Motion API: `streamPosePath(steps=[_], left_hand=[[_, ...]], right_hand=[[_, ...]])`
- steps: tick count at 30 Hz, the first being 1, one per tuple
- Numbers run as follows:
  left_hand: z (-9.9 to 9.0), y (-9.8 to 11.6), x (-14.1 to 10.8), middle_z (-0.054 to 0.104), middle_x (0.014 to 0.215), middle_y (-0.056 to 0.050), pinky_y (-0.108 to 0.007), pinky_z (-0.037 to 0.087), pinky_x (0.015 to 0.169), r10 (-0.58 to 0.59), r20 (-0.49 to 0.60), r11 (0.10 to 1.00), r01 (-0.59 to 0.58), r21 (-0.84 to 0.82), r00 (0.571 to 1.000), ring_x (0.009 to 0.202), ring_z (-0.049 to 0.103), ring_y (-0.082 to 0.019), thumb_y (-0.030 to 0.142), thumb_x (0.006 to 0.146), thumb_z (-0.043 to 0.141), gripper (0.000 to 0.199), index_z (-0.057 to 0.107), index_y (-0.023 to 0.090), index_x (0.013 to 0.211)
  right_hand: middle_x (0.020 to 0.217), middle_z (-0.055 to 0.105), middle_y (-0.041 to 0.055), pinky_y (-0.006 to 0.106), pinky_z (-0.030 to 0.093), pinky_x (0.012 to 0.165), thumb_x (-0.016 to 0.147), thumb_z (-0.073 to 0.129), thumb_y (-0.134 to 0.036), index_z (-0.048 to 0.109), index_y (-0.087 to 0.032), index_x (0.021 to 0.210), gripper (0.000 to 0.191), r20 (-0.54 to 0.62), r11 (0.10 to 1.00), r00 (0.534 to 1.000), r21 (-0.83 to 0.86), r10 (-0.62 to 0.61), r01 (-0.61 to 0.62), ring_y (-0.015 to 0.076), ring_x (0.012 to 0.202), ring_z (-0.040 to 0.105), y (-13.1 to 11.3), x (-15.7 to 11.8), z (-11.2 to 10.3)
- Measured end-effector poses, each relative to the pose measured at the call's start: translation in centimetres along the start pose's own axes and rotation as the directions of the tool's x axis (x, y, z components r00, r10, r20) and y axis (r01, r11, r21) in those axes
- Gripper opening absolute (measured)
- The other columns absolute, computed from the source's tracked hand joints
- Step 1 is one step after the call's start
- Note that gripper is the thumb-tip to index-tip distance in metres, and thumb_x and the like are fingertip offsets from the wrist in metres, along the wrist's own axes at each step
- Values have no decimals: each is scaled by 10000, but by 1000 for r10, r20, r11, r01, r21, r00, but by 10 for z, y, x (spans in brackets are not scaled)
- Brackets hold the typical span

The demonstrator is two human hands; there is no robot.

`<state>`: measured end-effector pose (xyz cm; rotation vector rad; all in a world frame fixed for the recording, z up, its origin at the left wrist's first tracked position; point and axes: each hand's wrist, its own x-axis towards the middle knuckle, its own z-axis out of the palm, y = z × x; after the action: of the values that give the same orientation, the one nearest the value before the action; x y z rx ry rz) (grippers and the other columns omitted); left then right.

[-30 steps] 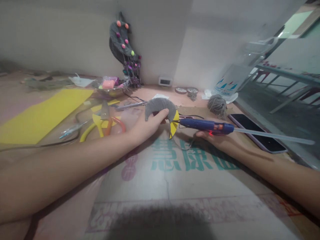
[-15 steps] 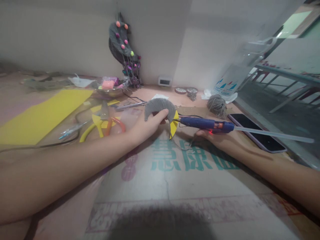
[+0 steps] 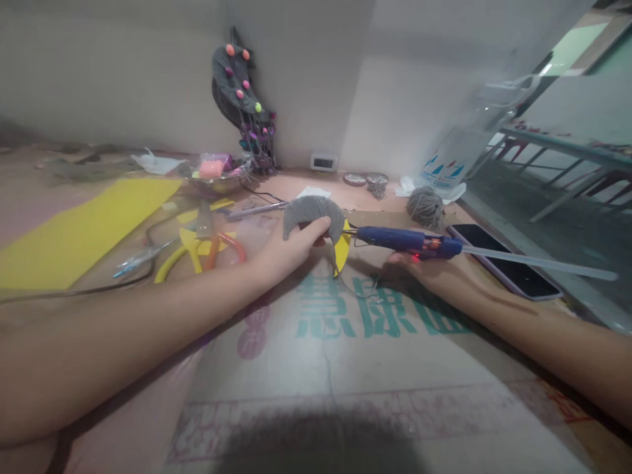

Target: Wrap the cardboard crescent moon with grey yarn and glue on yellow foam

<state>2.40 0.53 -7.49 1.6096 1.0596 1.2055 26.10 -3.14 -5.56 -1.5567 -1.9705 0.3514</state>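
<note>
In the middle of the head view my left hand (image 3: pixel 309 240) pinches a crescent (image 3: pixel 316 209) wrapped in grey yarn, thumb in front. The crescent's right tip (image 3: pixel 342 250) is bare yellow, and a strand of grey yarn (image 3: pixel 353 289) trails from it to the right. My right hand (image 3: pixel 407 262) is closed round a blue hot glue gun (image 3: pixel 395 240) from below; most of its fingers are hidden. A red light glows on the gun, and a long glue stick (image 3: pixel 543 261) sticks out of its back. The nozzle points left, at or very close to the yellow tip.
Pliers (image 3: pixel 202 243) with yellow and orange handles and a yellow sheet (image 3: pixel 93 227) lie left. A phone (image 3: pixel 503 260) and yarn ball (image 3: pixel 426 206) lie right, before a plastic jug (image 3: pixel 454 145). A finished-looking grey crescent (image 3: pixel 237 89) with coloured balls leans on the wall.
The glue gun's nozzle has shifted slightly up along the crescent's yellow tip. Both hands keep their hold, and the whole view has drifted a little.
</note>
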Motion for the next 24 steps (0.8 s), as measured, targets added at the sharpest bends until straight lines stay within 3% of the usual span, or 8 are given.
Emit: streamPosePath(steps=[6, 11, 17, 24], left_hand=[[1, -2, -2, 655, 806, -23, -270, 470, 746, -16, 33, 998, 18, -68, 999, 787, 587, -172, 419, 843, 550, 239, 612, 200, 770], [1, 0, -1, 647, 781, -13, -266, 464, 738, 36, 21, 998, -35, -47, 999, 760, 582, -162, 385, 859, 535, 223, 599, 203, 746], [2, 3, -1, 666, 784, -16, -264, 470, 748, 18, 21, 1000, -18, -20, 1000, 764, 595, -165, 372, 854, 537, 218, 598, 202, 732], [3, 5, -2, 682, 816, -12, -251, 474, 740, -1, 15, 999, 1, -41, 1000, 764, 599, -155, 356, 856, 550, 213, 592, 204, 714]], right_hand=[[773, 720, 28, 363, 558, 638, 757, 644, -551, 649, -262, 777, 290, -75, 1000, 997, 10, 18, -18, 252, 727, 680, 8, 1, 6], [777, 723, 39, 389, 553, 641, 743, 638, -595, 660, -262, 766, 335, -113, 998, 993, -59, 23, -30, 275, 747, 681, 10, 1, 5], [756, 714, 35, 370, 546, 623, 757, 638, -559, 653, -257, 776, 304, -108, 998, 994, -66, 14, -21, 254, 706, 674, 11, 2, 5], [772, 706, 45, 415, 549, 649, 737, 654, -548, 657, -258, 788, 294, -150, 990, 985, -108, 79, -96, 276, 725, 671, 13, 1, 5]])
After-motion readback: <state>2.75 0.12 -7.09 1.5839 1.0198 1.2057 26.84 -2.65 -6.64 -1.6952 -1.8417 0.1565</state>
